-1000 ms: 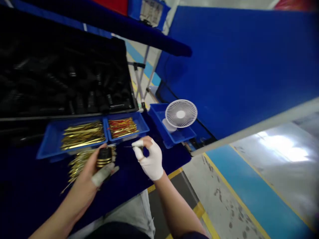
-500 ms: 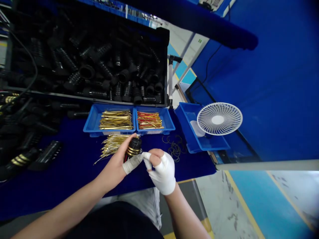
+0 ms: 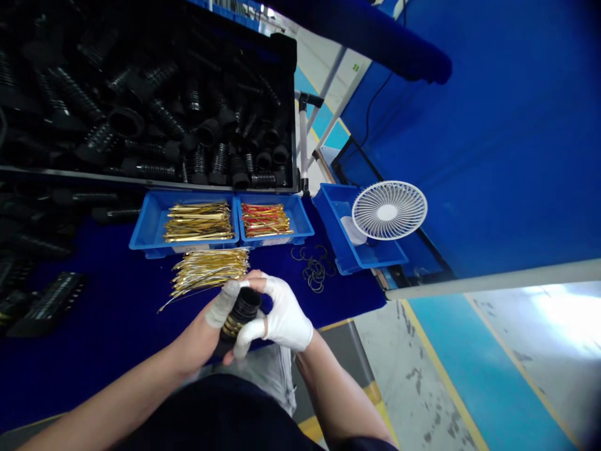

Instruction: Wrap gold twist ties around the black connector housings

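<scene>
Close in front of me is a black ribbed cylindrical part point(image 3: 246, 303) with gold bands, its open round end facing up. My left hand point(image 3: 203, 337) is closed around its left side, with white tape on the thumb. My right hand point(image 3: 284, 318), in a white glove with bare fingertips, grips the same part from the right, fingers at its far side and thumb at its near side. The lower end is partly hidden by the hands. Just beyond them lies a pile of thin gold strips point(image 3: 206, 268) on the blue cloth.
A blue tray point(image 3: 151, 233) holds gold strips; the blue tray beside it point(image 3: 300, 220) holds red and gold ones. Thin dark rings point(image 3: 314, 274) lie on the table. A white fan point(image 3: 389, 211) stands right, by a blue bin point(image 3: 350, 255). A black crate point(image 3: 295, 125) holds several black ribbed parts.
The part has come nearer my body and turned its open end up. My right hand has gone from a fingertip pinch beside it to a grip around it. The camera view has shifted.
</scene>
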A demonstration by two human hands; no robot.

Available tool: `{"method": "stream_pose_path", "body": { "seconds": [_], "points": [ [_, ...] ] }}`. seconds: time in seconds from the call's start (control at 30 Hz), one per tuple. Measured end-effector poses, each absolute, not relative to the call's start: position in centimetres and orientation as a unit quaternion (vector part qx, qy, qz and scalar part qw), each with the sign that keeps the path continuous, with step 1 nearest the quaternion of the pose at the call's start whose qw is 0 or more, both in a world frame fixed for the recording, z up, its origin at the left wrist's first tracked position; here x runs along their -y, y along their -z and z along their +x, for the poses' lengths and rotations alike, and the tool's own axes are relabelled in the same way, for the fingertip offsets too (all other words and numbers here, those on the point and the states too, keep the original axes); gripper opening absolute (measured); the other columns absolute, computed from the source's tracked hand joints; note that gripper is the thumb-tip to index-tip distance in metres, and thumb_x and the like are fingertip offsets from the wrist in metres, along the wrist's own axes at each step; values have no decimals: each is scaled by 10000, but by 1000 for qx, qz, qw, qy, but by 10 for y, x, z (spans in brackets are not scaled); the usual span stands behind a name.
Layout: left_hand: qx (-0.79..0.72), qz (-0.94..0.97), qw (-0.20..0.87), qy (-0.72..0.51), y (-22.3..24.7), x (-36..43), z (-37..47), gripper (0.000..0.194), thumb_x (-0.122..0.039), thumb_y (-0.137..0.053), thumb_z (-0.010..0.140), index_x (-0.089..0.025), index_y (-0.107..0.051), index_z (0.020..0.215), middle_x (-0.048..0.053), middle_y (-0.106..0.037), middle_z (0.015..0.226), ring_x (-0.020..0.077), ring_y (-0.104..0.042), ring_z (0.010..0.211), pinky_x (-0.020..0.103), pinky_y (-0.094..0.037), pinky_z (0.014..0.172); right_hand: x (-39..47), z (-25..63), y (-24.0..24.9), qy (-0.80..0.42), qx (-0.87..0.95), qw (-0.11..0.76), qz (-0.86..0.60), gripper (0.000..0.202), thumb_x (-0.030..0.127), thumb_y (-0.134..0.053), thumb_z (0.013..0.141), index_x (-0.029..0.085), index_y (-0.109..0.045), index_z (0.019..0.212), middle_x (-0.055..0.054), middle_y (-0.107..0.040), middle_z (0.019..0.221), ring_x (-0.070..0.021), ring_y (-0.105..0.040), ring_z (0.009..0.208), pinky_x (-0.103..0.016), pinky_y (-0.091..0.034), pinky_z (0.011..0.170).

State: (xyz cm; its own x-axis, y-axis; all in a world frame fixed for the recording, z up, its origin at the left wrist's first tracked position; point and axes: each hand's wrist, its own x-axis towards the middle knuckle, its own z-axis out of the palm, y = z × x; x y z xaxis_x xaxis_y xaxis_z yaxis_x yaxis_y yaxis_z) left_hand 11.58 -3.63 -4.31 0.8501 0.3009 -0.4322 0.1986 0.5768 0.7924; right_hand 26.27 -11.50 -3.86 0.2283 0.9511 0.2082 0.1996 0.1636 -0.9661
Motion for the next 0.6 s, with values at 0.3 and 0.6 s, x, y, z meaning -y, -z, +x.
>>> {"method": "stream_pose_path", "body": {
  "seconds": [0.3,0.6],
  "points": [
    [-278,175,943,-52,31,27,124,547,-610,-482,952,-168,-617,1243,34,-637,707,135,-561,530,352,-590,635,121,341,62,-48,451,141,-880,356,172,-584,934,240,-660,1275,-96,-697,1233,-234,-695,1041,-338,-517,907],
    [-333,313,879,-134,37,27,125,504,-321,-772,836,-268,-559,1290,37,-672,1009,122,-606,695,447,-568,883,129,312,53,28,540,390,-745,239,125,-555,922,236,-648,1113,-46,-694,1028,-185,-685,962,-316,-535,884]
  ]
}}
